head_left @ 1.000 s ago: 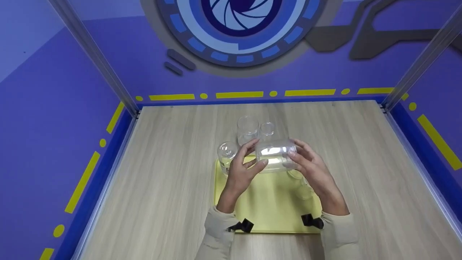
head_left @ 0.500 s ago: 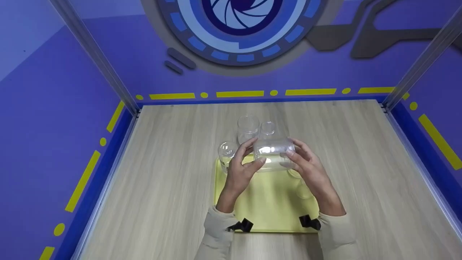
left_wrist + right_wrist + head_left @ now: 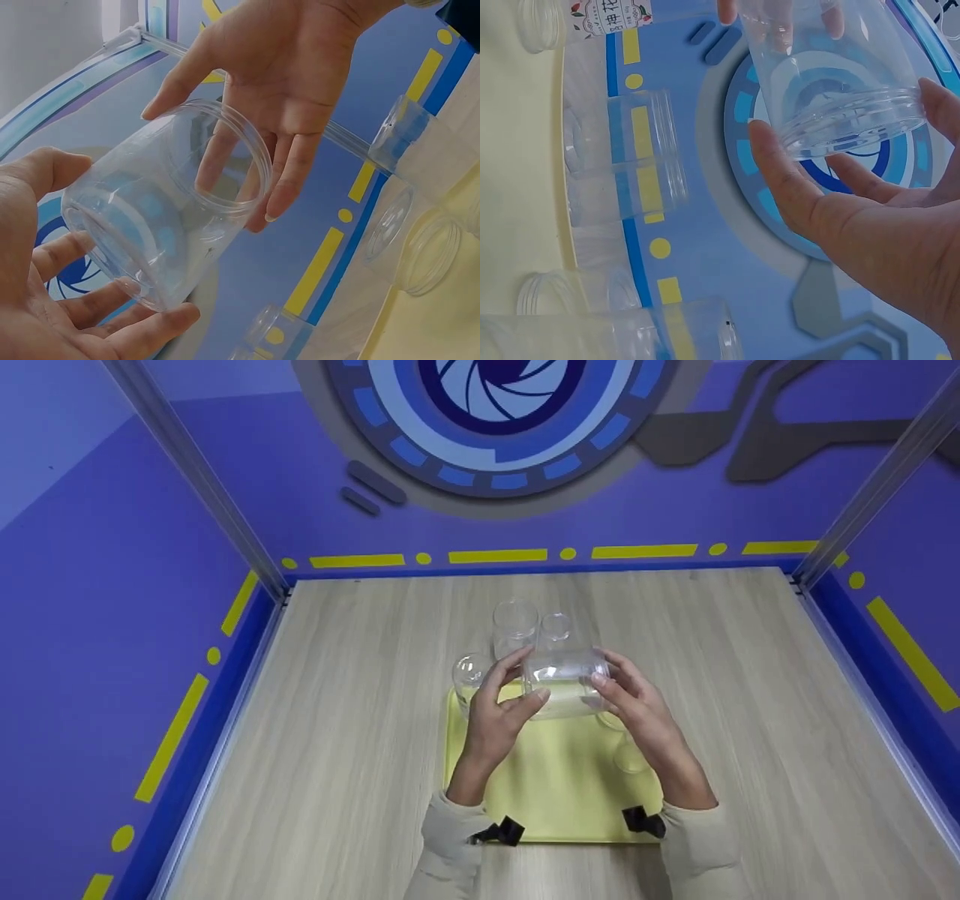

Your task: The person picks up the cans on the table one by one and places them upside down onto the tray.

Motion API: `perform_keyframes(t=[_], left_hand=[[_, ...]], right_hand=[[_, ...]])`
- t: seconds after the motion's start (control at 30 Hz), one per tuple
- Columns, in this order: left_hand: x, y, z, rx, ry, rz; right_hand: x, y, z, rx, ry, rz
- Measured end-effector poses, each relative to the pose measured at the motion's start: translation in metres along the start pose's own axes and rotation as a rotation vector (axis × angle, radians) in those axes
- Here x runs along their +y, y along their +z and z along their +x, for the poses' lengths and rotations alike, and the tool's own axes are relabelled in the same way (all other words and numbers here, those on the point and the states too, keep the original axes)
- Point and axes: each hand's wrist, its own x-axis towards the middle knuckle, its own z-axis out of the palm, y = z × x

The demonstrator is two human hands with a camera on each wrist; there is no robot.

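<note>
A clear plastic jar [image 3: 566, 690] lies sideways in the air above the yellow tray [image 3: 562, 802], held between both hands. My left hand [image 3: 495, 727] grips its closed base end, thumb on the near side and fingers around the far side. At the other end, my right hand [image 3: 651, 724] holds the threaded mouth by its rim. No lid is on that mouth, as the jar [image 3: 161, 214] in the left wrist view shows. From the right wrist, the ridged neck of the jar [image 3: 855, 124] sits between thumb and fingers.
Behind the hands stand a wide clear jar [image 3: 514, 622] and a narrower one [image 3: 556, 626]. Another clear jar [image 3: 469, 671] stands at the tray's back left corner. More clear containers [image 3: 631, 756] are partly hidden by the right hand. One jar bears a printed label [image 3: 611, 16].
Both hands and the jar have shifted slightly left, the right hand most. The grip on the jar looks the same, and the other jars stay put.
</note>
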Motion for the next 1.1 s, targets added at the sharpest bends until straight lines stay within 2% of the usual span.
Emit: perform_keyframes(t=[0.23,0.5,0.77,1.1], left_hand=[[0.0,-0.004,-0.001,0.031,-0.003,0.043],[0.001,-0.011,-0.002,0.042,0.001,0.082],[0.005,-0.019,-0.004,0.053,-0.02,0.147],[0.006,-0.029,-0.007,0.082,-0.002,0.197]], right_hand=[[-0.002,-0.002,-0.001,0.012,0.008,-0.061],[-0.005,-0.009,0.0,0.056,-0.065,-0.082],[-0.011,-0.019,0.002,0.097,-0.092,-0.152],[-0.014,-0.035,0.004,0.148,-0.107,-0.32]])
